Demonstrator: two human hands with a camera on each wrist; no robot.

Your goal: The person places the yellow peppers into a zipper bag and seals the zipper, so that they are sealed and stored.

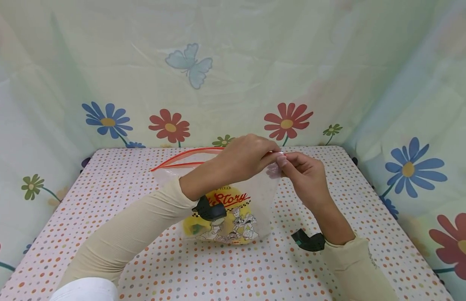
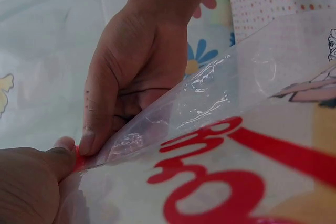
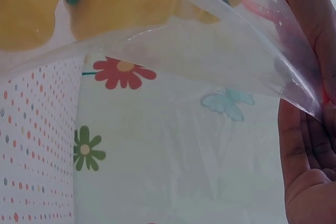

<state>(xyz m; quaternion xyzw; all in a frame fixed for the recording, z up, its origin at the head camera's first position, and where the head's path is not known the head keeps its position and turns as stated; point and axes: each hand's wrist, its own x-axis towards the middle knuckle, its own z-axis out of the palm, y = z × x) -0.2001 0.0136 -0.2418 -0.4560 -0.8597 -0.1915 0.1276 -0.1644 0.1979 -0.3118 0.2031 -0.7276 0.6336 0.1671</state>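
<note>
A clear zip bag [image 1: 261, 209] with a red zip strip and a printed cartoon front stands upright on the table. Its mouth gapes at the left end, where the two red strips part. My left hand [image 1: 246, 159] crosses over the bag and pinches the zip at its right corner. Right beside it, my right hand [image 1: 306, 173] pinches the same corner between thumb and forefinger. In the left wrist view the fingertips of both hands meet on the red zip [image 2: 81, 160]. Yellowish shapes [image 3: 121, 9] show through the bag in the right wrist view; what they are is unclear.
The bag stands on a table covered with a dotted cloth [image 1: 142, 267]. A curtain [image 1: 233, 96] printed with flowers and a butterfly hangs behind and on both sides. Each wrist carries a small black camera, the right one [image 1: 308, 241] just above the cloth.
</note>
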